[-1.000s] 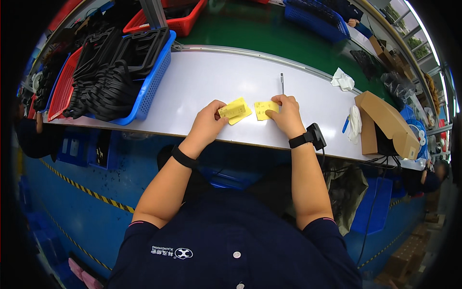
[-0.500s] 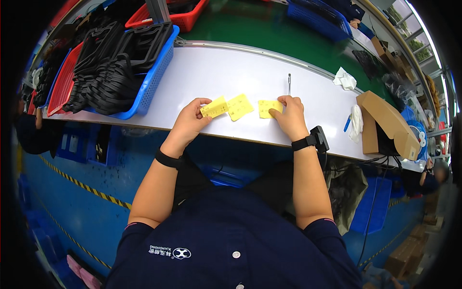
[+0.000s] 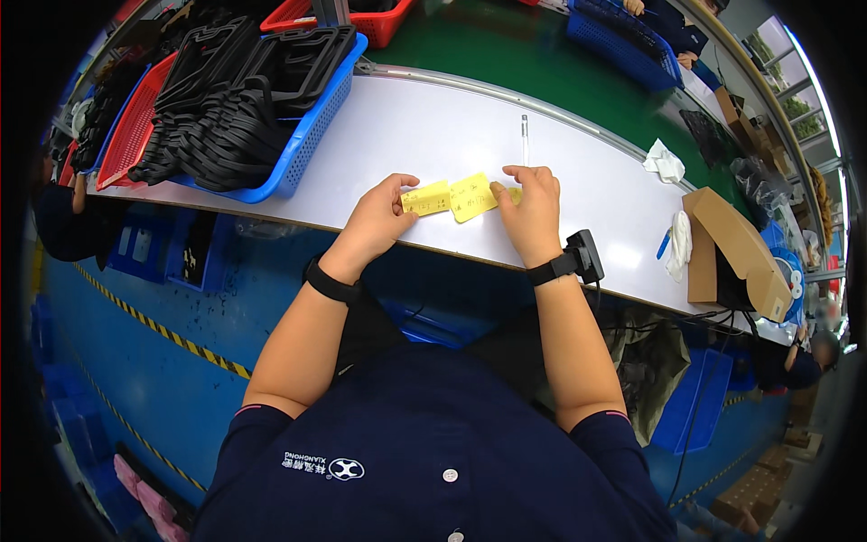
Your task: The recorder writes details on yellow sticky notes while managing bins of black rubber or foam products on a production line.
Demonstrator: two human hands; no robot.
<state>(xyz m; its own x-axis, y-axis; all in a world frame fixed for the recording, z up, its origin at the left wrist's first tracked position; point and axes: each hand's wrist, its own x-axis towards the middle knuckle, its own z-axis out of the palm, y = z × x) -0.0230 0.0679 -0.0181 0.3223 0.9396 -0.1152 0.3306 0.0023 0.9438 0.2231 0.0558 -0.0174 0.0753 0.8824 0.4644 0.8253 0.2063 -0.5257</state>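
Three yellow sticky notes with handwriting lie side by side in front of me. My left hand (image 3: 379, 219) pinches the left note (image 3: 426, 200) by its left end, thumb on top. The middle note (image 3: 472, 197) sits tilted, its left edge against the left note. My right hand (image 3: 533, 215) has its thumb at the middle note's right edge. Between that thumb and the fingers shows a bit of the right note (image 3: 515, 194); the rest of it is hidden. A pen (image 3: 525, 135) lies just beyond my right fingers.
On the white table (image 3: 397, 117), a blue basket (image 3: 312, 135) of black plastic frames (image 3: 226, 122) stands left. At right are an open cardboard box (image 3: 736, 253), a white glove (image 3: 678, 248) and a crumpled tissue (image 3: 665, 162). A green surface (image 3: 488, 50) runs beyond the table's rail.
My right hand has moved left with the right note, closing the gap to the middle note. The left and middle notes now meet. The whole view has shifted slightly.
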